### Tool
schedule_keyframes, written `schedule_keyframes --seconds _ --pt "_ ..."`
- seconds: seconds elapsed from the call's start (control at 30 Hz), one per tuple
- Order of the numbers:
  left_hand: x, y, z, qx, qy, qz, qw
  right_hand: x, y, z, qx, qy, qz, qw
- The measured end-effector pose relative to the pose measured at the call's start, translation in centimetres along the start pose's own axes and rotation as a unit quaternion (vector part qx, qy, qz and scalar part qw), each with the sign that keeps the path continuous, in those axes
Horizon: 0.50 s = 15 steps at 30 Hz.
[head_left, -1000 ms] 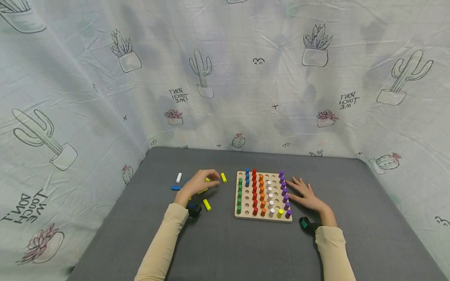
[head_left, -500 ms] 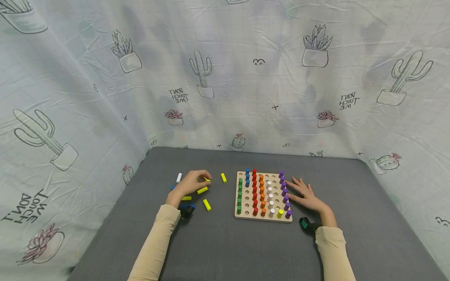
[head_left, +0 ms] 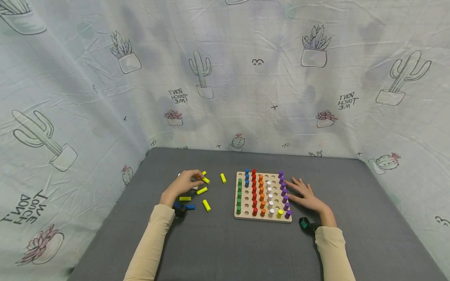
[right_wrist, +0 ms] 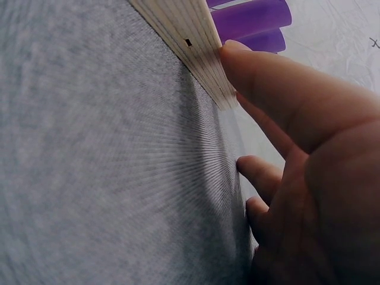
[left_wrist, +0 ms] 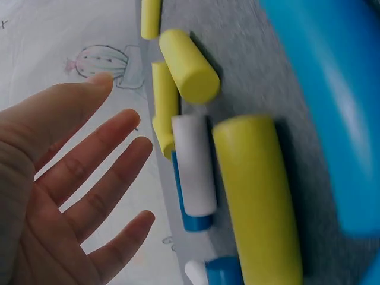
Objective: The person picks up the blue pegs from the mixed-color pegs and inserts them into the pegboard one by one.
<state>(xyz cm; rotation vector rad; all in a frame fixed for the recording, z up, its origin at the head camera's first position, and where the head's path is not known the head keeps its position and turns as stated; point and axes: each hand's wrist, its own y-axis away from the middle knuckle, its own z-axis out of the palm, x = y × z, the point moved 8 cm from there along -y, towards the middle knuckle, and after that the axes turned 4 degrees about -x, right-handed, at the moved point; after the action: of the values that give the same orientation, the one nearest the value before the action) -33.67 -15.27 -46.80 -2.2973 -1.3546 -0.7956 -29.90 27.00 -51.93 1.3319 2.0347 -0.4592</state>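
Note:
In the head view my left hand (head_left: 184,183) hovers over loose wooden pegs, palm turned inward and fingers slightly bent. The left wrist view shows its fingers apart, with nothing between them. Near it are a white peg (left_wrist: 195,166), a yellow peg (left_wrist: 258,202) and a blue peg (left_wrist: 323,119). On the right, my right hand (head_left: 307,197) rests spread at the edge of the wooden pegboard (head_left: 263,220); its thumb (right_wrist: 255,68) touches the board's side beside the purple pegs (right_wrist: 252,24). Green, blue, red, orange, white, yellow and purple pegs stand upright in rows.
Several yellow pegs lie scattered left of the board, one (head_left: 206,205) towards the front and another (head_left: 223,178) nearest the board. Some board holes hold no peg. Behind the grey table (head_left: 225,249) hangs a patterned cloth (head_left: 239,78).
My left hand has moved left and slightly lower in the head view, uncovering yellow pegs and now partly covering a white one. The right hand and the board stay put.

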Motion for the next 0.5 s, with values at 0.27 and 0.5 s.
schedule_keyframes --seconds 0.27,0.5 --pt "-1.5 0.3 -0.3 -0.003 -0.038 -0.040 0.9985 0.1 -0.1 0.0 0.001 0.004 0.002 1.000" --pt "-2.1 0.5 -0.7 -0.010 -0.060 -0.043 0.9972 0.1 -0.1 0.0 0.001 0.004 0.000 1.000"
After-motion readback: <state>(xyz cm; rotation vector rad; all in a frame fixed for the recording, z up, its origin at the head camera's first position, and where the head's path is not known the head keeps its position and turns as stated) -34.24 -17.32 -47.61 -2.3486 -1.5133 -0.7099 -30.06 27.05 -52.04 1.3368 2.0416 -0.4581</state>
